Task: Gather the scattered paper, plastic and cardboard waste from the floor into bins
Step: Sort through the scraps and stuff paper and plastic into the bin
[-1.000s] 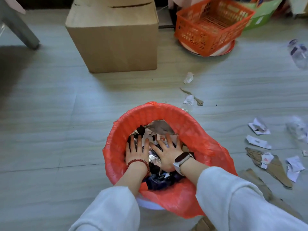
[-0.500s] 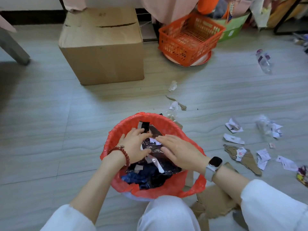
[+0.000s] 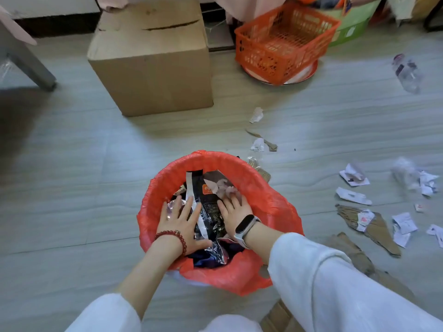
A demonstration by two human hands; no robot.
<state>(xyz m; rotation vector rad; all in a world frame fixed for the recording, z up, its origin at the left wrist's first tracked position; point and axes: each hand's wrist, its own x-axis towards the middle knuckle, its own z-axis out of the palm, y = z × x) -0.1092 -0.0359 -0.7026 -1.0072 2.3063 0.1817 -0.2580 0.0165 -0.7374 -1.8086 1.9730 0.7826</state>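
Waste: scattered white paper scraps (image 3: 354, 175), torn brown cardboard strip (image 3: 374, 226) and clear crumpled plastic bottle (image 3: 407, 73) lie on the grey floor (image 3: 72, 188), all to the right of both hands and beyond the bin rim.
Bin: round bin lined with a red plastic bag (image 3: 266, 195), directly under the hands, holding dark foil wrappers (image 3: 211, 207) and paper.
Left hand: left hand (image 3: 182, 221) lies flat, fingers spread and straight, pressing on the wrappers; grips nothing.
Right hand: right hand (image 3: 236, 212) also flat, fingers extended forward, pressing the same pile; holds nothing.
Step in hand: judged to be compacting the contents.
Key relation: the nearest loose pieces sit rightward of the right hand, well apart from the bin; the cardboard strip's long axis runs diagonally, away to the lower right. The right hand is the nearer.
Other items: large brown cardboard box (image 3: 153, 61) and orange plastic basket (image 3: 285, 41) stand far ahead of the hands.
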